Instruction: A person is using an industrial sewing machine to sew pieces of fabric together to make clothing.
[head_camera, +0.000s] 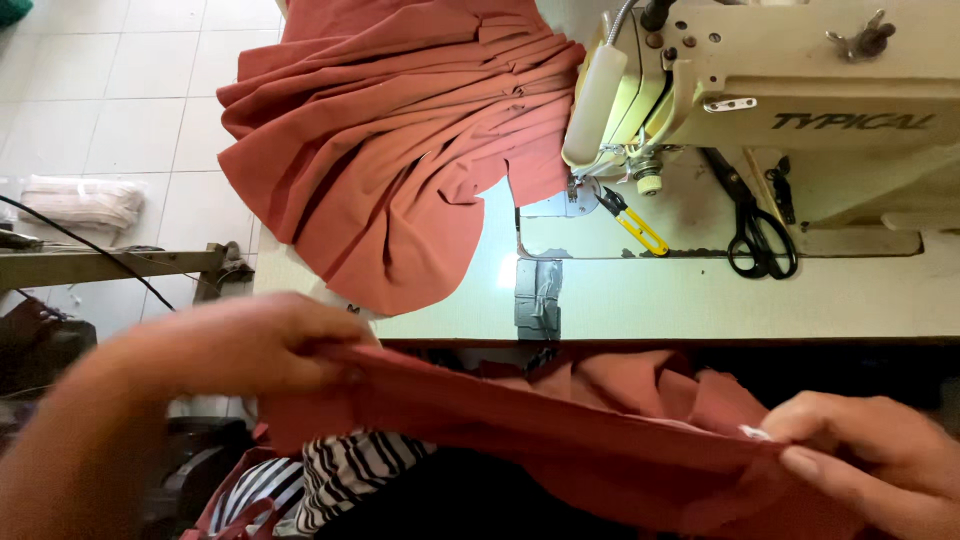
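My left hand (235, 345) pinches one end of a rust-red fabric strip (540, 425) that stretches across my lap. At the lower right, my right hand (870, 465) grips the other end, near a small white tag. The strip is pulled taut between both hands, below the table's front edge. A larger pile of the same rust-red cloth (390, 150) lies on the table's left part and hangs over its left edge, reaching the needle area of the cream sewing machine (800, 90).
Black scissors (755, 235) and yellow-handled thread snips (635, 225) lie on the machine bed. Grey tape (538, 298) patches the cream table (750, 300). Striped cloth (350, 470) lies in my lap. A folded white bundle (85, 200) sits on the tiled floor at left.
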